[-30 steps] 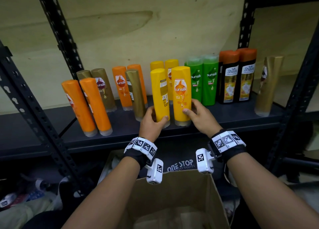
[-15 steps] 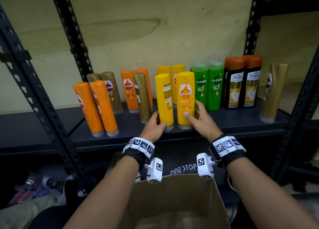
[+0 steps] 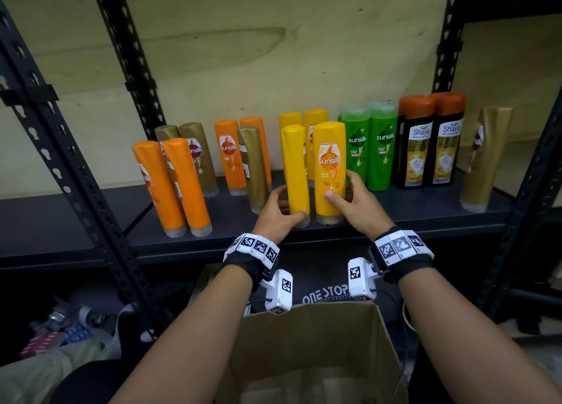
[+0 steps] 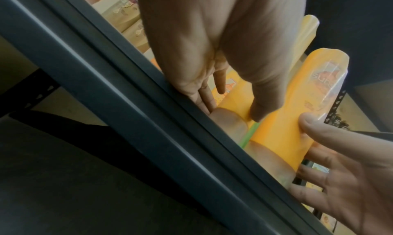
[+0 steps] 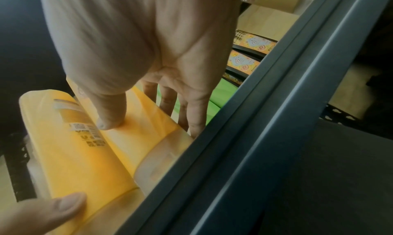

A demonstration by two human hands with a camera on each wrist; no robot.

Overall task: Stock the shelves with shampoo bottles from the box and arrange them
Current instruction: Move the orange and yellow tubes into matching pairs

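Nearest us the cardboard box (image 3: 307, 352) stands open just below our wrists, its floor too dim to tell whether any bottles remain. Above it, at the front lip of the shelf (image 3: 91, 221), our left hand (image 3: 275, 213) wraps the base of the left yellow bottle (image 3: 295, 172), thumb in front and fingers behind, while our right hand (image 3: 359, 204) clasps the right yellow bottle (image 3: 330, 169) the same way, thumb pressed on its front. Both bottles stand on their caps, almost touching between our two grips; the left one is turned so its label faces away, the right one shows its label. To square them well, we judge we should twist the left bottle about its own axis until its label faces front, keep both caps flat on the shelf, and slide them back together toward the yellow pair (image 3: 304, 120) just behind our fingers without nudging the green bottles (image 3: 369, 148) just beyond our right hand. Our fingertips behind the bottles are hidden in the head view, and the wrist views are blurred, with the shelf edge cutting across them.
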